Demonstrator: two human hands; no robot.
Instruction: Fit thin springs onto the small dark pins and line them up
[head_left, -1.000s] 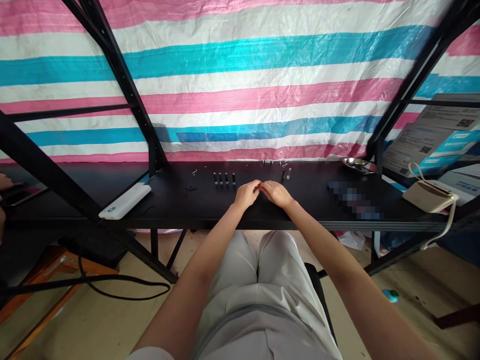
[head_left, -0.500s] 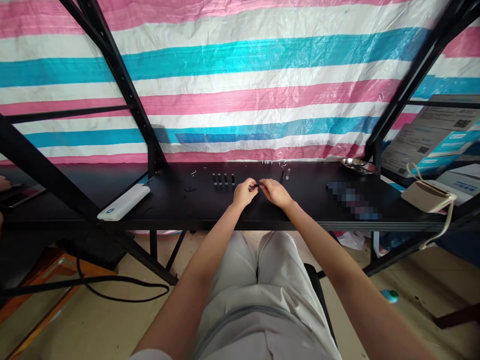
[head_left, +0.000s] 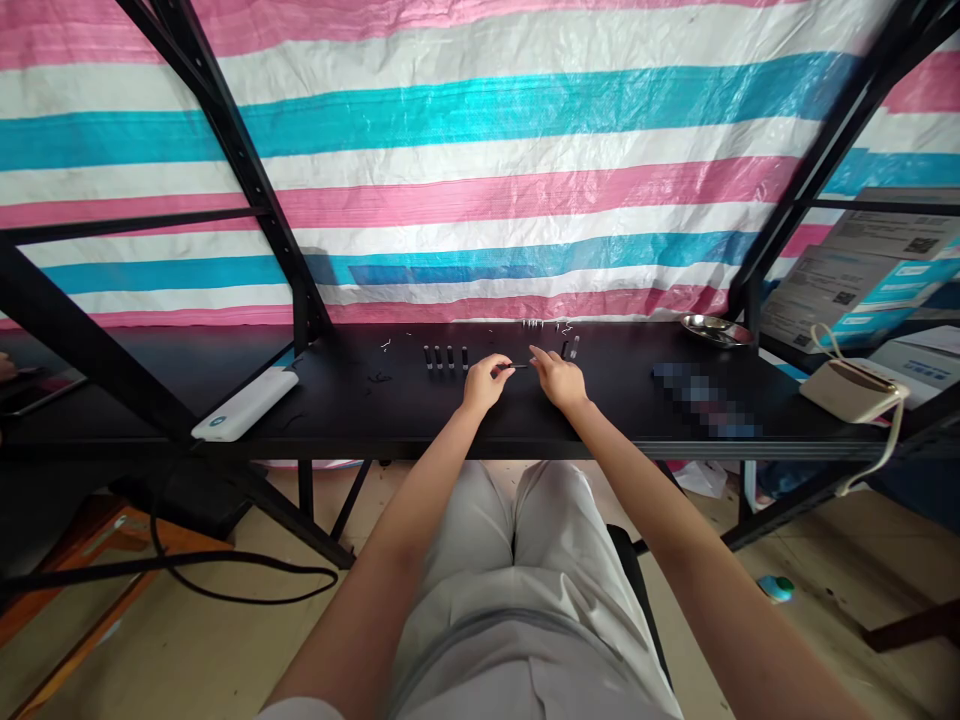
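Observation:
Over the black table, my left hand (head_left: 484, 382) pinches a small, thin dark piece (head_left: 517, 366) that points to the right; its exact kind is too small to make out. Just past its right end is my right hand (head_left: 559, 380), fingers apart, with nothing visible in it. Left of my hands stands a row of several small black tubes with pale ends (head_left: 450, 357). Beyond my right hand are another black tube (head_left: 565, 350) and a clear one (head_left: 574, 347). Several small white pieces (head_left: 532, 324) lie along the back edge.
A white power bank-like box (head_left: 247, 404) lies at the left, a shiny metal dish (head_left: 716, 331) at the back right. A blurred patch (head_left: 705, 400) covers something on the table. A cream bag (head_left: 853, 392) sits at the right end. Black shelf posts (head_left: 247, 170) frame both sides.
My right hand has come off the thin dark piece and moved slightly right, its fingers spreading. More of the piece now shows, still in my left hand.

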